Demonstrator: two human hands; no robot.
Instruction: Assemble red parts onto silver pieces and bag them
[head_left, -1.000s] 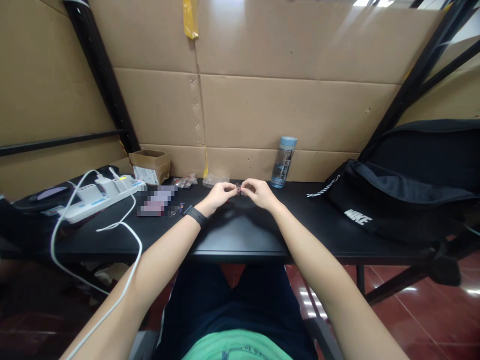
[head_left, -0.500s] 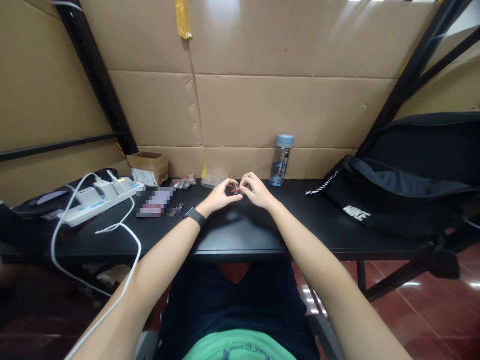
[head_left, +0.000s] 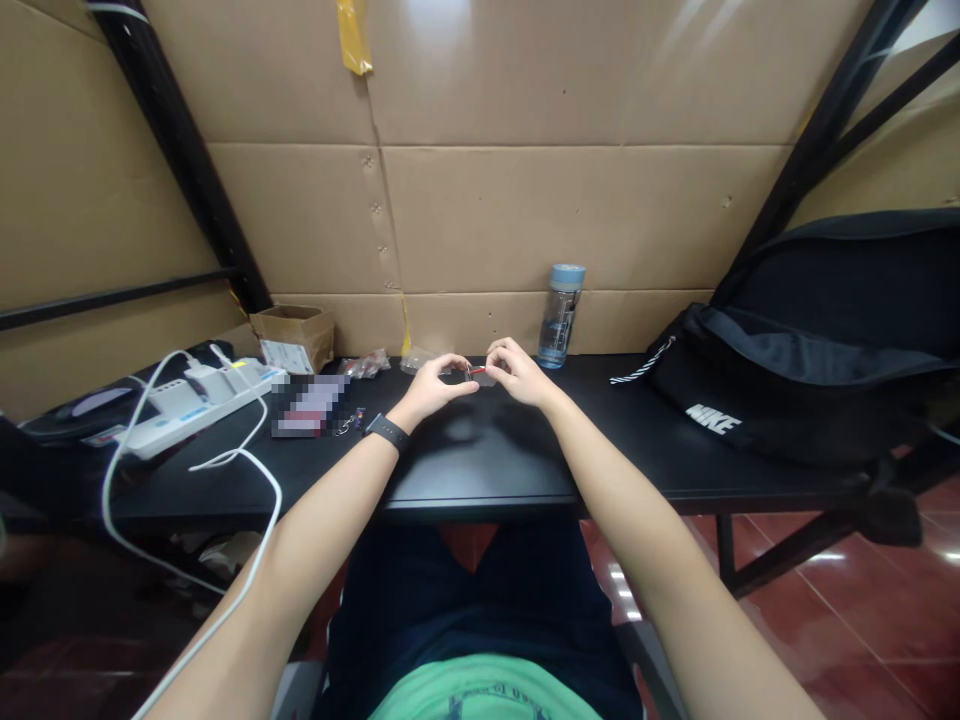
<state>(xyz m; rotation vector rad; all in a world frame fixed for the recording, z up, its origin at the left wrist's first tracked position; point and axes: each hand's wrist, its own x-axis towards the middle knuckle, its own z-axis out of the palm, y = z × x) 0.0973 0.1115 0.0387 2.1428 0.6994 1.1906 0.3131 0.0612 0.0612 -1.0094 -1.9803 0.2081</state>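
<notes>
Both my hands meet above the far middle of the black table [head_left: 480, 470]. My left hand [head_left: 435, 385], with a dark watch on its wrist, and my right hand [head_left: 514, 370] pinch a tiny red and silver part [head_left: 475, 371] between their fingertips. The part is too small to make out in detail. A clear plastic bag [head_left: 420, 358] lies on the table just behind my left hand, and a small bag with red bits [head_left: 366, 365] lies further left.
A clear water bottle with a blue cap [head_left: 560, 316] stands at the back by the cardboard wall. A black sports bag [head_left: 810, 360] fills the right end. At left sit a white power strip [head_left: 199, 392] with white cables, a small cardboard box [head_left: 294, 335] and a blurred flat item [head_left: 307, 405].
My hands have stayed together on the small part, lifting a little and shifting their fingers around it. The view has tilted slightly.
</notes>
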